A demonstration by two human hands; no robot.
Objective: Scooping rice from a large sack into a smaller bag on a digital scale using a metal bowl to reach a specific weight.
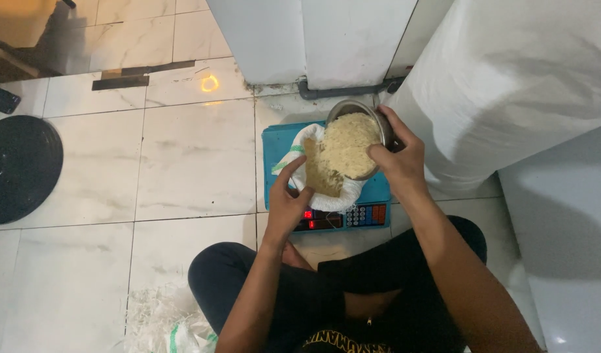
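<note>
A small white bag (326, 196) partly filled with rice stands on a blue digital scale (277, 140) on the tiled floor. My left hand (286, 199) holds the bag's near rim, keeping its mouth wide. My right hand (398, 160) grips a round steel bowl (352, 108) heaped with rice, tilted over the bag's mouth so the rice slides into the bag. The scale's red display and keypad (343, 217) face me below the bag.
A large white sack (509, 78) leans at the right, close to my right arm. White cabinet panels (313, 39) stand behind the scale. A black round object (19, 167) lies at the far left. Shredded white sacking (160, 323) lies by my left knee.
</note>
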